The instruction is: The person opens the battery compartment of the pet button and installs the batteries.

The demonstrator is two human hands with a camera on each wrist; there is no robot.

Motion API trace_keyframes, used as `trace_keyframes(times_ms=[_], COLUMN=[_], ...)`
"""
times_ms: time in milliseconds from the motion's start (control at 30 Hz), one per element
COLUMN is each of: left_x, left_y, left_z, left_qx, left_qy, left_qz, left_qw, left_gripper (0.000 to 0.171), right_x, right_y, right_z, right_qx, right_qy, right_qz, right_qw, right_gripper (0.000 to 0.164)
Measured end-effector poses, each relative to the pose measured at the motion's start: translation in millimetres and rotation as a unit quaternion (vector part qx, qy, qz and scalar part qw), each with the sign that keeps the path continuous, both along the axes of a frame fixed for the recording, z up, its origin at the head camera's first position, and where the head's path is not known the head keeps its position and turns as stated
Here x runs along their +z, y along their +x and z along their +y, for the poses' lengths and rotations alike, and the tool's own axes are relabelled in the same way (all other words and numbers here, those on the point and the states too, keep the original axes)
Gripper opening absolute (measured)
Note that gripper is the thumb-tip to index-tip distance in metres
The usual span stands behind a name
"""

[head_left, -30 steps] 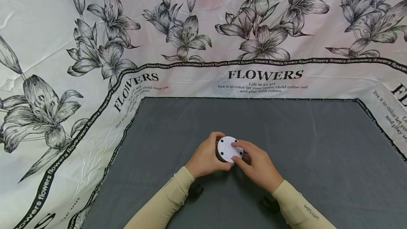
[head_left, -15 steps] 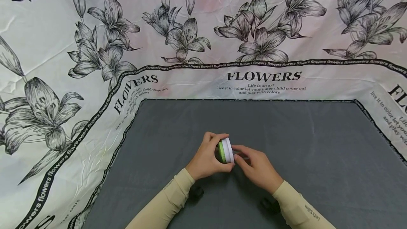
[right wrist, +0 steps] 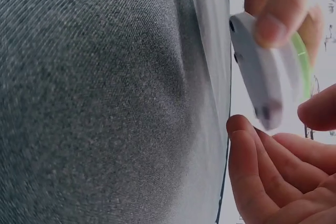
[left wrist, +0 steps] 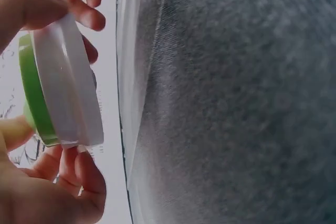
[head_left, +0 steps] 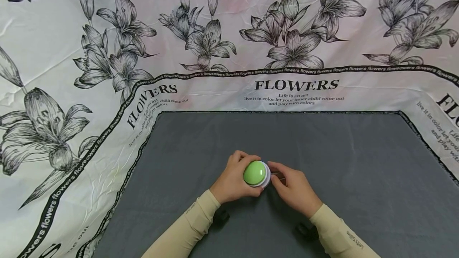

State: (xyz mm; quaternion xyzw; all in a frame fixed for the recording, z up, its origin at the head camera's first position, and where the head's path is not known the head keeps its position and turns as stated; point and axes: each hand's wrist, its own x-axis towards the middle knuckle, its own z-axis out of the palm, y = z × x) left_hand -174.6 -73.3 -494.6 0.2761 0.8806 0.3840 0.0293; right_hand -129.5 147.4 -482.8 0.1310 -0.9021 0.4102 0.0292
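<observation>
A round push button (head_left: 255,172) has a shiny green dome on a wide white base. My left hand (head_left: 233,180) grips its left side, fingers at the far edge and thumb at the near edge, with the dome facing up in the head view. At the base's right rim my right hand (head_left: 294,188) hovers with bent, loose fingers. In the right wrist view a small gap shows between these fingers (right wrist: 243,156) and the button (right wrist: 257,72), whose small dark feet show on its underside. The left wrist view shows the white base (left wrist: 65,82) from the side.
Below both hands lies a dark grey tablecloth panel (head_left: 201,138). Its white border (head_left: 215,94) carries printed lettering and black lily drawings. Small dark objects (head_left: 220,216) sit beneath the wrists.
The push button has turned over: its perforated white underside faced up, then it stood edge-on, and now the green dome faces up. My right fingers have come off the underside to the rim.
</observation>
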Motion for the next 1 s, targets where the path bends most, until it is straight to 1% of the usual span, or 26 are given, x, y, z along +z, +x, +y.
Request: trace_keyframes(times_ms=[100,333,500,600,700,767,867,933,1000], left_x=[-2.8,-5.8,-6.7,-6.7,-6.7,-6.7,-6.7,-4.6,-0.3], left_y=[1.0,1.8,2.2,2.8,3.9,4.4,4.2,2.6,-0.2], left_z=[0.5,0.8,0.0,-0.6,-1.3,-2.0,-5.0,-9.0,-16.5], left_qx=[-0.009,-0.036,-0.050,-0.057,-0.058,-0.056,-0.050,-0.038,-0.017], left_qy=[-0.022,-0.061,-0.086,-0.099,-0.108,-0.114,-0.111,-0.103,-0.090], left_qz=[-0.005,0.018,0.015,0.016,0.018,0.017,0.011,0.008,0.008], left_qw=[0.9997,0.9973,0.9950,0.9933,0.9924,0.9918,0.9925,0.9940,0.9958], left_gripper=[0.081,0.087,0.087,0.087,0.086,0.086,0.090,0.093,0.098], right_x=[0.2,-0.9,-2.3,-3.3,-4.6,-5.8,-6.7,-6.8,-5.6], right_y=[0.1,1.2,1.7,1.7,1.7,1.6,0.8,-1.4,-4.6], right_z=[0.2,-0.1,-0.1,0.1,0.8,2.2,6.7,11.9,19.2], right_qx=[-0.006,-0.012,-0.006,-0.005,-0.003,-0.004,-0.010,-0.017,-0.023], right_qy=[0.008,0.033,0.041,0.048,0.055,0.060,0.074,0.084,0.099], right_qz=[-0.004,-0.015,-0.027,-0.027,-0.023,-0.014,0.016,0.045,0.085], right_qw=[1.000,0.999,0.999,0.998,0.998,0.998,0.997,0.995,0.991], right_gripper=[0.038,0.031,0.030,0.031,0.032,0.032,0.034,0.036,0.039])
